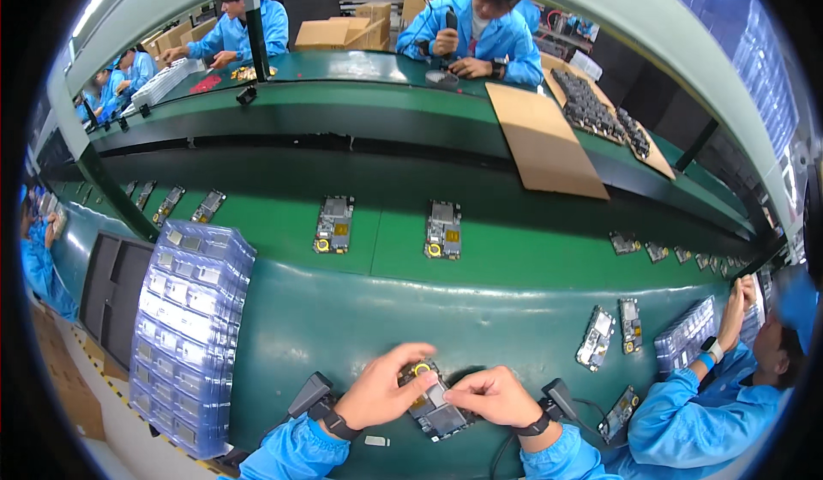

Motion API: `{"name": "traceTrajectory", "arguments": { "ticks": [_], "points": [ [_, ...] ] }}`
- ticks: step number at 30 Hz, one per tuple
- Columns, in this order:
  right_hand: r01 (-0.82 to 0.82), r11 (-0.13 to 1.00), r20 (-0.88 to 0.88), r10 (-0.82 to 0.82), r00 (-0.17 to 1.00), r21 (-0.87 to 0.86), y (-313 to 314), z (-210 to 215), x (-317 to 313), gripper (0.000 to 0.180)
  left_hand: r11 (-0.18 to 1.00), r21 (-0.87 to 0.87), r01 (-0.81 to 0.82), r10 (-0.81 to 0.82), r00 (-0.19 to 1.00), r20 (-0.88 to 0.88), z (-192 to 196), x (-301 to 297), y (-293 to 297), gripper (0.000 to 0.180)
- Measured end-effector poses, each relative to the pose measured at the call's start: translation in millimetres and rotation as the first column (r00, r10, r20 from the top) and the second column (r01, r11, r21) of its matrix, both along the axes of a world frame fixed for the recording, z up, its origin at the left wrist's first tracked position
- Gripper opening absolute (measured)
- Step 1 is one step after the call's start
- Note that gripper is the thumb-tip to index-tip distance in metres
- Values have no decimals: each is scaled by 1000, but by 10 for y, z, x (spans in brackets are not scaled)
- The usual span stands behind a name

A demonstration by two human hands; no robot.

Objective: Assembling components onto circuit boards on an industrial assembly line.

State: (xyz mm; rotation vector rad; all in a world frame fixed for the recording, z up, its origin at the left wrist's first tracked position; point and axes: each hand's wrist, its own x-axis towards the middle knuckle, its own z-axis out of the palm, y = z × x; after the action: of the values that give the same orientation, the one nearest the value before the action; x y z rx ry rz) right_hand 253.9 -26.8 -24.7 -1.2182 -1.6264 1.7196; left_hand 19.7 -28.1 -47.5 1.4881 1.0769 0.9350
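The left hand (383, 389) is grasping the circuit board (441, 423); the right hand (490, 397), its grip unclear, is touching the silver plate (435, 395); uneven pressing is risking a tilt.

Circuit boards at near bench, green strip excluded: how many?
4: board at left hand and right hand, two boards further right, another board by co-worker's sleeve. Others may be hidden.

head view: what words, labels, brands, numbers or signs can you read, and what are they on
No text can be read here.
Board in the hands: any markings too small to read.
Belt boards: any markings too small.
Trays, at left: nothing readable.
Boxes, at the back: too far and blurred to read.
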Motion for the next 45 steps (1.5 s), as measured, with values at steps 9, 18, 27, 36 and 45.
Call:
{"name": "traceTrajectory", "arguments": {
  "ticks": [9, 18, 27, 36, 45],
  "points": [
    [760, 613, -424, -760, 493, -215, 1280, -130, 484, 20, 948, -219, -229, 289, 909, 299, -5, 31, 308, 42],
    [327, 945, -360, -308, 881, -8, 859, 498, -739, 21, 972, -107, -211, 231, 944, 234, 0, 78, 382, 27],
    [-635, 117, 424, 651, 629, 763, -159, 1095, -3363, 18, 744, 260, -616, 581, 788, 204, -1236, 427, 740, 16],
    [-776, -209, 708, 593, 383, 595, -758, 978, -3922, 16, 850, 343, -401, 382, 916, 124, -552, 217, 586, 13],
    [-715, -124, 689, 422, 590, 688, -1036, 878, -3743, 10, 979, 76, -188, 164, 953, 253, -150, -104, 392, 19]
  ]
}}
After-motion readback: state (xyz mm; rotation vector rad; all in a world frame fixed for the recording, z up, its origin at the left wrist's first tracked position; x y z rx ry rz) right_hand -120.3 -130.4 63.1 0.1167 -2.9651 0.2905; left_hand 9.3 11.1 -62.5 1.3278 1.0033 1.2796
